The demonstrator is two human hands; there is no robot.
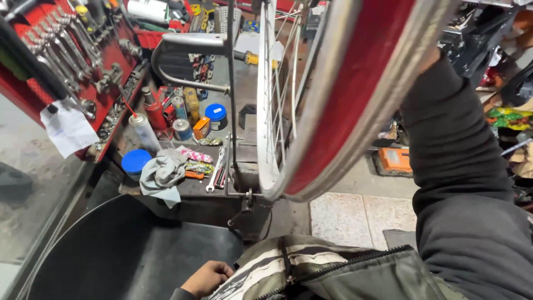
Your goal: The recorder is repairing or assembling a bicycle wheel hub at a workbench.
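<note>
A bicycle wheel (355,94) fills the upper middle, tilted, with a silver rim, a red strip along the rim and thin spokes (277,100). My right arm in a dark sleeve (461,166) reaches up to the rim's right edge. My right hand (431,59) is almost wholly hidden behind the rim and seems to grip it. At the bottom my left hand (208,278) has its fingers curled against the edge of my olive and white jacket (311,266), with nothing visible in it.
A metal stand (191,41) rises behind the wheel from a workbench (189,186) that holds a spray can (143,130), tins, blue lids, a grey rag (162,175) and wrenches. A red tool board (61,50) hangs at left. A black round surface (127,250) lies below.
</note>
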